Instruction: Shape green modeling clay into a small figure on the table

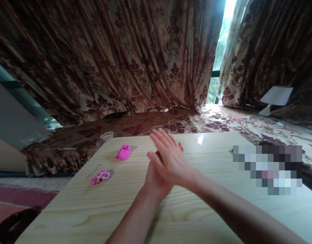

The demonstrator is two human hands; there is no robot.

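My right hand (172,159) lies across my left hand (157,179), palm against palm, above the middle of the table. The right fingers are stretched out and held together, slightly blurred. My left hand is underneath and mostly covered, with only a few fingertips showing past the right one. A small dark green patch (160,156) shows between the palms; what it belongs to is hidden. To the left on the table lie a bright pink, rounded, clay-like piece (124,153) and a pink-and-white lumpy piece (101,177), both apart from my hands.
The pale wood-grain table (196,217) has a pixelated patch (270,171) over its right side. Behind its far left corner stands a clear plastic container (106,136). A white lamp (276,96) sits on the flowered window ledge, before patterned curtains (146,61).
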